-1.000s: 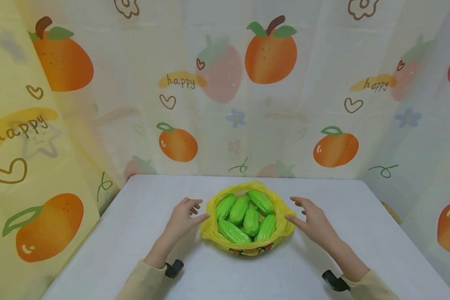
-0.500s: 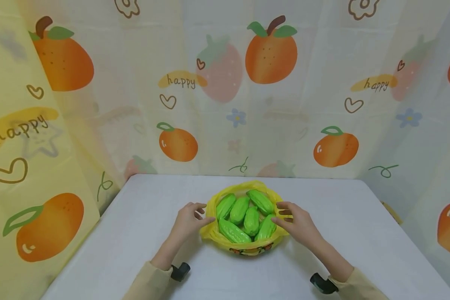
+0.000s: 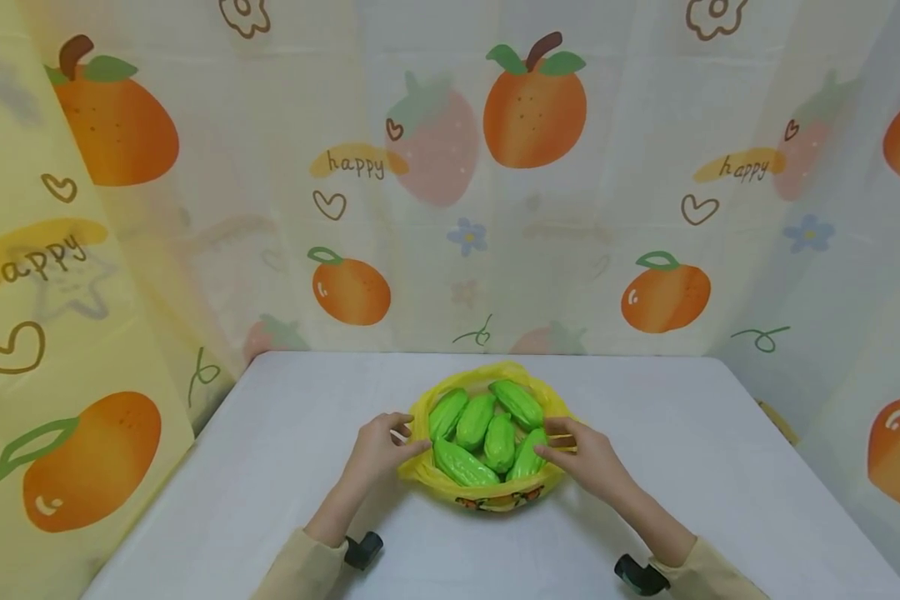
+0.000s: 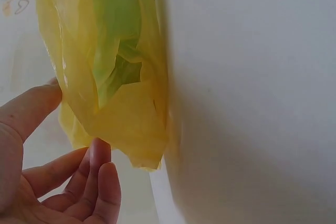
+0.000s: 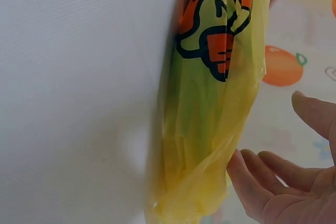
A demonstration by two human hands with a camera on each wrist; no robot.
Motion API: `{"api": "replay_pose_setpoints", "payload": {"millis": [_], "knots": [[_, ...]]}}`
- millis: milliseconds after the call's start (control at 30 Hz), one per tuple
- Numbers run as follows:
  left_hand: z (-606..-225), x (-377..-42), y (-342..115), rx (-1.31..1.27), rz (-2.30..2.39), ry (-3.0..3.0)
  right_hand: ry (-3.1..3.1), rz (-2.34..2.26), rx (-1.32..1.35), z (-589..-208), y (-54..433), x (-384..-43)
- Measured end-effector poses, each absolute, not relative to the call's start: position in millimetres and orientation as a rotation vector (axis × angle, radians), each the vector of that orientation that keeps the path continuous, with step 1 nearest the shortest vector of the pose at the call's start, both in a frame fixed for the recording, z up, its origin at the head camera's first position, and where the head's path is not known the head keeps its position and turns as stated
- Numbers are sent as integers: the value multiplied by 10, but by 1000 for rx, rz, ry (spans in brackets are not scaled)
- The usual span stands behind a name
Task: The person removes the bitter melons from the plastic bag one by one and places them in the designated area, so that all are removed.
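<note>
A yellow plastic bag [image 3: 513, 369] sits mid-table with its mouth spread wide, showing several glossy green ridged vegetables [image 3: 467, 464] inside. On its left side my left hand [image 3: 381, 447] has the thumb at the rim and the fingertips against the outer wall. In the left wrist view, thumb and fingers are well apart with the bag's edge [image 4: 126, 121] between them. My right hand [image 3: 585, 458] reaches over the right rim, fingers loosely bent. The right wrist view has its index fingertip against the bag's side [image 5: 202, 124] while the thumb stands away from the plastic.
A white table [image 3: 330, 383] lies under the bag. Around it hangs a fruit-printed curtain [image 3: 420, 275] at the back and both sides. An orange and black print [image 5: 219, 51] marks the bag's near side. Each wrist bears a small black camera [image 3: 363, 550].
Both hands have moved inward to the bag's rim, the right one farther, coming left over the edge. The bag and the green vegetables keep their places on the table.
</note>
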State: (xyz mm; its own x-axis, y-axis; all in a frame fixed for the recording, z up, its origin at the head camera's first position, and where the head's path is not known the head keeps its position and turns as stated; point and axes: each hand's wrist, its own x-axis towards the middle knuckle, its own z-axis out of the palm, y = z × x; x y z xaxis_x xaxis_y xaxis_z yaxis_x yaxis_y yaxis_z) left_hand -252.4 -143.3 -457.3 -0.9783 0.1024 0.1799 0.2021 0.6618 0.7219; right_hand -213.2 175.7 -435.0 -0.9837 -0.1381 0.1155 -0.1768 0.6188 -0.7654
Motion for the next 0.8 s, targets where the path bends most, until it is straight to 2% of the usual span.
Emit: {"api": "replay_pose_setpoints", "payload": {"millis": [800], "knots": [[-4591,-2492,-1416,-226,-1223,-2803,-2893,1305,100,-4475,1809,-2087]]}}
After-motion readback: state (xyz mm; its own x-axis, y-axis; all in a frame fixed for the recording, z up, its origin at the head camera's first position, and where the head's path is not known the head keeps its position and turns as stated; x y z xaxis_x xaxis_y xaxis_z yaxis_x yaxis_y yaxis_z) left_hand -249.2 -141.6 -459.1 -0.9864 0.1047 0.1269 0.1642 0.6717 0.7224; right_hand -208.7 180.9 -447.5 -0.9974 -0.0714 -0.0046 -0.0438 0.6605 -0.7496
